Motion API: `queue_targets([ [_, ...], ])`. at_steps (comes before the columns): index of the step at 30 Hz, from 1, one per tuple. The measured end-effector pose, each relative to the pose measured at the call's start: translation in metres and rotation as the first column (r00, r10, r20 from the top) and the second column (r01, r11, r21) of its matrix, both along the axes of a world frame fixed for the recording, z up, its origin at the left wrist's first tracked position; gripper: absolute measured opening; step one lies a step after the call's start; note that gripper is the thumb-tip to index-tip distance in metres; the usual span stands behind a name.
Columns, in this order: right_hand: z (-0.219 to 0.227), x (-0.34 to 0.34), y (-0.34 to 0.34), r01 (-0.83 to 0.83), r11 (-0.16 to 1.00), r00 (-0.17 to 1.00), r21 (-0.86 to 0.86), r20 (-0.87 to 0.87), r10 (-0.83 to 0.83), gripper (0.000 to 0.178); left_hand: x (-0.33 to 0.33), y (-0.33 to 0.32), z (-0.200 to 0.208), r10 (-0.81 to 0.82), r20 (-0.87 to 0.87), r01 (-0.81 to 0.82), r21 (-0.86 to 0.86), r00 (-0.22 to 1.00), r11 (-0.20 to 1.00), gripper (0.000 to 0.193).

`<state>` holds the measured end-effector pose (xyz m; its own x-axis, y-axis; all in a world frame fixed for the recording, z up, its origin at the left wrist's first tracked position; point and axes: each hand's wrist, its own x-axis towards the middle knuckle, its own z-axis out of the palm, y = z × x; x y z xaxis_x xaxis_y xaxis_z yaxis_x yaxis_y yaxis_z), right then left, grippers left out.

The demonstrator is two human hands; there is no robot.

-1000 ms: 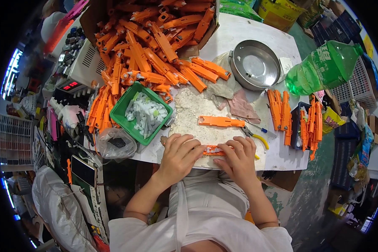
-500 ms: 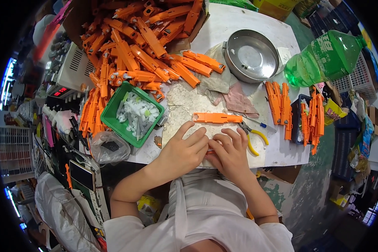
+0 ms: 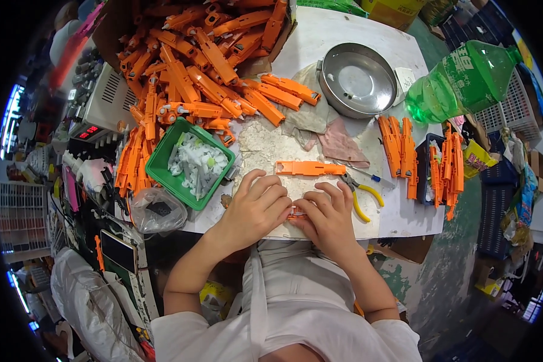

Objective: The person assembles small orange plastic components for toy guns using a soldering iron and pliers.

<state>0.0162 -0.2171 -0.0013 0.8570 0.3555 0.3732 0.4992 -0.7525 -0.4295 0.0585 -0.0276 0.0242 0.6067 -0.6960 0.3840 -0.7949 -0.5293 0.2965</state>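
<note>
Close to the table's front edge, a small orange plastic part (image 3: 296, 213) shows in the gap between my hands; most of it is covered by fingers. My left hand (image 3: 253, 210) has its fingers curled, thumb and fingertips against the part's left side. From the other side my right hand (image 3: 329, 222) grips the same part with bent fingers. Just beyond my fingertips lies a long orange plastic housing (image 3: 311, 168), flat and crosswise on the worn board. Yellow-handled pliers (image 3: 368, 192) rest right of my right hand, beside a screwdriver (image 3: 376, 178) with a blue handle.
At the back left, orange housings (image 3: 193, 66) spill from a cardboard box. A green bin (image 3: 155, 169) holds small white pieces. Behind stand a metal bowl (image 3: 359, 81) and cloths (image 3: 342, 145). To the right are more housings (image 3: 407, 151) and a green bottle (image 3: 464, 84).
My left hand has shifted a little to the left, and its fingers have drawn in. More of the small orange part now shows between my hands. My right hand has hardly moved.
</note>
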Motion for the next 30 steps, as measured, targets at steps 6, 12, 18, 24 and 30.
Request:
queue_targets([
  [6,0.008,-0.007,0.002,0.051,0.992,0.997,0.115,0.044,-0.056,0.032,-0.009,0.005,0.005,0.042,-0.025,-0.046,-0.184,0.999,0.982,0.017],
  [12,0.011,-0.012,-0.001,0.014,0.993,0.99,0.116,0.14,-0.03,0.03,-0.017,0.002,0.011,0.023,-0.013,-0.025,-0.268,1.0,0.963,0.019],
  [18,0.029,-0.02,-0.013,-0.008,0.893,0.987,0.45,-0.139,0.079,0.023,-0.025,-0.005,0.018,-0.033,0.109,0.062,-0.277,0.993,0.959,0.021],
  [24,0.029,-0.026,-0.031,0.062,0.739,0.899,0.671,-0.36,0.251,0.009,-0.035,-0.016,0.023,-0.14,0.152,0.176,-0.259,0.978,0.95,0.019],
  [30,0.028,-0.035,-0.059,0.077,0.696,0.894,0.713,-0.359,0.269,0.011,-0.036,-0.04,0.027,-0.258,0.145,0.29,-0.276,0.955,0.916,0.02],
])
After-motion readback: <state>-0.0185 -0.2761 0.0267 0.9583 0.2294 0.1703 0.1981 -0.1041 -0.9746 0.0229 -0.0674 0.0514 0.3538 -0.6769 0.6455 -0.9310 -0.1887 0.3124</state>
